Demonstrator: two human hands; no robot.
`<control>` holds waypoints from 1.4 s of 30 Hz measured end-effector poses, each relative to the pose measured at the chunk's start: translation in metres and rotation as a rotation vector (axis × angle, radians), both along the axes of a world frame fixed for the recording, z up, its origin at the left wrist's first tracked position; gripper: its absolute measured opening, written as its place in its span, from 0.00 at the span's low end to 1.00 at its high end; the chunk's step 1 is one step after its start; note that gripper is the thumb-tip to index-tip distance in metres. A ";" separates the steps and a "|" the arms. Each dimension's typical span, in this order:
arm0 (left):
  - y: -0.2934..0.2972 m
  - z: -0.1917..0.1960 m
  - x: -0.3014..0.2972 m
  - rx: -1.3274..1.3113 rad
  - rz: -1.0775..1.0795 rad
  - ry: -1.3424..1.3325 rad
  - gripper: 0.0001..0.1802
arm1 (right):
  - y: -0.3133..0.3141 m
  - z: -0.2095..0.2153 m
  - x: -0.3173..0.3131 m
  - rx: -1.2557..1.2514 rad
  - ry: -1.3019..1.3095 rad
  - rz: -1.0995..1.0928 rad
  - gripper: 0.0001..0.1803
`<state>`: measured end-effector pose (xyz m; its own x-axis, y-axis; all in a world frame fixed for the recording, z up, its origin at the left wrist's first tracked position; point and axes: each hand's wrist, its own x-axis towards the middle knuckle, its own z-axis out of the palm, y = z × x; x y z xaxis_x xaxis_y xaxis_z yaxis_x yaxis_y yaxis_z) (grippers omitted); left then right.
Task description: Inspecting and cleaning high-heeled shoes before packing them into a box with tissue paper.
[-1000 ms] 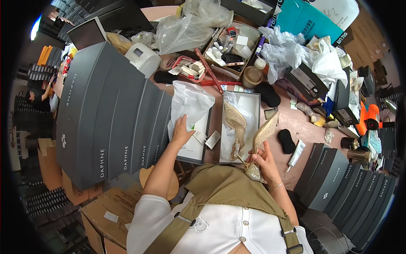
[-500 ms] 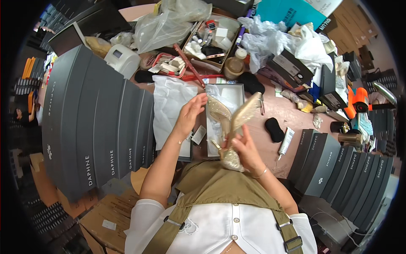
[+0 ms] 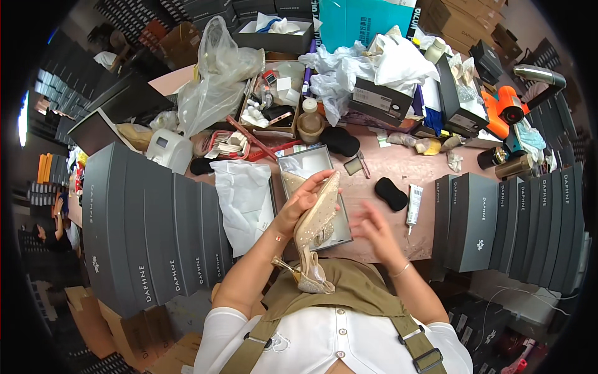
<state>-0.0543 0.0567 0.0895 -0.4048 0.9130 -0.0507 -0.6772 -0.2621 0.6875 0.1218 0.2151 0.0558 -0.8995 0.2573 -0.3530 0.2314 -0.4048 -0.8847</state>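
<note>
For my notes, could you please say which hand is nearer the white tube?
The right hand, just left of the white tube; the left hand, farther left, holds a high-heeled shoe.

Right hand [image 3: 375,232] blurred, grey box [image 3: 341,230] partly hidden by shoe [image 3: 318,210], turquoise carton [image 3: 355,25] cropped

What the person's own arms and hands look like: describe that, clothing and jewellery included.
Both arms wear short white sleeves, leaving the forearms bare. The left hand and right hand are ungloved. A thin, pale bracelet circles the right wrist. The left wrist bears a small red-and-white spot, too small to identify.
</note>
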 end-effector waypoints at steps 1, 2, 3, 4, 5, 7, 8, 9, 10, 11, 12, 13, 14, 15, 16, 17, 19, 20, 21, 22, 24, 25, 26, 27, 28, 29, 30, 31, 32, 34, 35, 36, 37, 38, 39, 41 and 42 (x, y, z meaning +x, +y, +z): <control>-0.001 0.005 0.001 0.003 -0.005 0.001 0.42 | 0.025 -0.020 0.008 0.088 -0.070 -0.162 0.28; -0.002 0.008 0.001 0.005 -0.007 0.005 0.43 | 0.053 -0.046 0.018 0.281 -0.101 -0.304 0.27; -0.002 0.009 0.000 -0.014 -0.028 0.011 0.42 | 0.084 -0.078 0.032 0.543 -0.202 -0.389 0.29; -0.004 0.009 -0.002 -0.033 -0.043 0.015 0.42 | 0.104 -0.094 0.041 0.723 -0.236 -0.491 0.31; -0.003 0.009 -0.004 -0.050 -0.067 0.020 0.41 | 0.132 -0.123 0.057 0.848 -0.244 -0.537 0.33; -0.002 0.010 -0.009 -0.038 -0.086 0.027 0.40 | 0.155 -0.140 0.072 1.047 -0.497 -0.557 0.34; 0.000 0.012 -0.011 -0.030 -0.107 0.029 0.40 | 0.171 -0.168 0.087 1.133 -0.552 -0.537 0.36; 0.001 0.012 -0.011 -0.055 -0.103 0.033 0.39 | 0.177 -0.184 0.093 0.976 -0.584 -0.521 0.36; 0.002 0.013 -0.010 -0.078 -0.090 0.035 0.39 | 0.179 -0.189 0.091 0.824 -0.609 -0.496 0.36; 0.002 0.014 -0.010 -0.100 -0.079 0.038 0.39 | 0.178 -0.195 0.090 0.897 -0.614 -0.456 0.35; 0.003 0.015 -0.010 -0.100 -0.070 0.043 0.38 | 0.176 -0.197 0.091 0.973 -0.623 -0.416 0.34; 0.004 0.016 -0.010 -0.100 -0.063 0.048 0.37 | 0.177 -0.199 0.090 1.048 -0.632 -0.377 0.33; 0.004 0.017 -0.011 -0.100 -0.059 0.054 0.37 | 0.179 -0.202 0.087 1.012 -0.648 -0.373 0.32; 0.004 0.016 -0.011 -0.113 -0.050 0.064 0.36 | 0.180 -0.201 0.085 0.976 -0.667 -0.366 0.30; 0.004 0.016 -0.012 -0.126 -0.042 0.074 0.36 | 0.180 -0.199 0.083 0.940 -0.687 -0.361 0.28; 0.005 0.015 -0.014 -0.139 -0.037 0.084 0.35 | 0.180 -0.197 0.084 0.775 -0.701 -0.379 0.26; 0.002 0.010 -0.019 -0.139 -0.017 0.106 0.33 | 0.176 -0.178 0.079 0.452 -0.709 -0.404 0.22; 0.001 0.008 -0.022 -0.138 -0.009 0.117 0.32 | 0.170 -0.176 0.083 0.268 -0.566 -0.473 0.20; 0.003 0.007 -0.025 -0.140 -0.030 0.106 0.32 | 0.164 -0.173 0.094 0.092 -0.420 -0.542 0.18; 0.006 0.008 -0.027 -0.142 -0.051 0.095 0.31 | 0.160 -0.168 0.098 -0.084 -0.270 -0.604 0.16; 0.010 0.012 -0.025 -0.168 -0.054 0.092 0.31 | 0.131 -0.126 0.081 -0.269 0.007 -0.593 0.17; 0.013 0.016 -0.023 -0.179 -0.060 0.097 0.31 | 0.118 -0.100 0.067 -0.271 0.059 -0.547 0.19; 0.017 0.018 -0.022 -0.190 -0.070 0.106 0.31 | 0.106 -0.072 0.048 -0.274 0.113 -0.504 0.22; 0.020 0.014 -0.021 -0.141 -0.079 0.122 0.29 | 0.097 -0.052 0.029 -0.284 0.186 -0.484 0.24; 0.022 0.013 -0.020 -0.146 -0.095 0.127 0.28 | 0.089 -0.033 0.009 -0.294 0.262 -0.463 0.26; 0.025 0.013 -0.019 -0.151 -0.107 0.135 0.28 | 0.082 -0.013 -0.011 -0.286 0.340 -0.471 0.27; 0.028 0.014 -0.019 -0.156 -0.117 0.145 0.28 | 0.077 0.006 -0.030 -0.279 0.419 -0.476 0.27; 0.031 0.014 -0.017 -0.220 -0.104 0.133 0.29 | 0.074 0.020 -0.048 -0.274 0.474 -0.511 0.27; 0.033 0.017 -0.017 -0.226 -0.112 0.146 0.28 | 0.072 0.033 -0.065 -0.273 0.529 -0.542 0.27; 0.035 0.023 -0.017 -0.241 -0.116 0.168 0.27 | 0.069 0.052 -0.091 -0.288 0.634 -0.533 0.27; 0.037 0.019 -0.016 -0.238 -0.074 0.140 0.25 | 0.064 0.063 -0.103 -0.265 0.673 -0.529 0.27; 0.036 0.016 -0.015 -0.233 -0.052 0.115 0.25 | 0.061 0.068 -0.111 -0.270 0.687 -0.519 0.26; 0.035 0.015 -0.015 -0.228 -0.031 0.091 0.25 | 0.057 0.068 -0.118 -0.292 0.700 -0.473 0.25; 0.035 0.014 -0.014 -0.223 -0.010 0.067 0.24 | 0.053 0.067 -0.124 -0.314 0.714 -0.427 0.23; 0.033 0.013 -0.014 -0.216 0.006 0.023 0.24 | 0.047 0.068 -0.127 -0.324 0.652 -0.396 0.23; 0.032 0.012 -0.013 -0.202 0.033 -0.064 0.24 | 0.039 0.063 -0.130 -0.335 0.599 -0.333 0.23; 0.031 0.011 -0.012 -0.204 0.047 -0.049 0.23 | 0.035 0.058 -0.130 -0.345 0.571 -0.301 0.24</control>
<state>-0.0663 0.0876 0.1007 -0.4389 0.8622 -0.2528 -0.7013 -0.1528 0.6963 -0.0083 0.2497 0.1140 -0.8756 0.4811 0.0438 -0.3926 -0.6560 -0.6446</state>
